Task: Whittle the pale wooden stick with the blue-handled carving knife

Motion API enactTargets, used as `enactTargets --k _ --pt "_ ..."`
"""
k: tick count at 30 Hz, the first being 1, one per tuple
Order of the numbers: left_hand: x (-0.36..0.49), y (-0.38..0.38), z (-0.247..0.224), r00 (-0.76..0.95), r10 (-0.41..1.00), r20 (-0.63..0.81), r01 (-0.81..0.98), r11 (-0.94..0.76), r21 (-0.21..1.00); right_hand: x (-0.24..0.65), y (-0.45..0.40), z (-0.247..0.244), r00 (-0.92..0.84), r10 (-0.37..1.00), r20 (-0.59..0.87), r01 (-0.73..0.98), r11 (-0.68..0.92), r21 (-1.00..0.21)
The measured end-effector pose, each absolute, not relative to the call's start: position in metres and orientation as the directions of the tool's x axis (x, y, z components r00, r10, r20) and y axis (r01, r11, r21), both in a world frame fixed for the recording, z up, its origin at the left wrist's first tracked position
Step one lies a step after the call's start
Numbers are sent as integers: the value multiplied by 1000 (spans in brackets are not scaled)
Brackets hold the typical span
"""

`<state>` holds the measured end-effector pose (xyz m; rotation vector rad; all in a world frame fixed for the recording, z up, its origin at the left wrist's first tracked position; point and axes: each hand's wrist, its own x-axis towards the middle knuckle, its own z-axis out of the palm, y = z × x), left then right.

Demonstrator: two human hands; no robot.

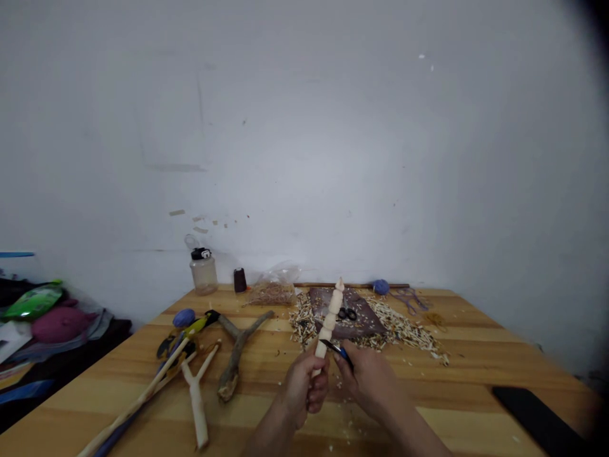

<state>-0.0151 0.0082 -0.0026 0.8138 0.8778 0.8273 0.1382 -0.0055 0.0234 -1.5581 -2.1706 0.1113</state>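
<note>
My left hand (307,386) is wrapped round the lower end of a pale, peeled wooden stick (335,306). The stick tilts up and away, with rounded notched segments along its length and a small pointed tip. In my right hand (368,374) is a knife (337,348) with a dark blade and a blue-black handle. Its blade lies against the stick just above my left fingers. Behind the stick, black-handled scissors (347,313) rest on a brown sheet (364,320), partly hidden by the stick.
Wood shavings (404,327) surround the sheet. At left lie a peeled forked stick (196,400), a barked forked branch (235,352) and long sticks (137,406). A bottle (204,273), thread spool (240,280) and plastic bag (273,289) stand near the wall. A black flat object (535,416) lies right.
</note>
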Motion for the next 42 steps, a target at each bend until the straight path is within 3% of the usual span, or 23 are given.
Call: enactTargets --k 6,13,20,26,29,31,33,36,39,42 --pt "-8 3 6 217 926 -310 -152 346 926 128 -6 21 -190 944 269 878 286 -383" --pt "-5 5 0 139 960 -242 -26 247 969 132 -3 18 -226 937 266 870 317 -377" --pt "-10 9 -11 -9 982 186 226 -179 957 131 0 14 -204 953 223 842 287 -456" --pt "-13 5 -7 -59 976 212 408 -170 897 132 13 0 -228 947 228 690 322 -648" --pt "-12 7 -9 -20 980 197 352 -178 919 137 14 -1 -296 951 86 503 231 -833" --pt "-9 10 -11 49 991 122 219 -130 967 142 13 3 -385 922 -42 340 99 -935" --pt "-7 11 -12 124 992 13 55 -21 998 147 11 9 -412 910 -50 237 53 -970" --pt "-5 11 -11 181 978 -101 -106 122 987 152 9 17 -292 945 149 348 251 -903" --pt "-6 9 -8 184 975 -125 -154 154 976 152 8 20 -280 873 400 634 481 -606" --pt "-6 8 -6 176 979 -105 -161 134 978 148 5 21 -348 825 446 799 510 -319"
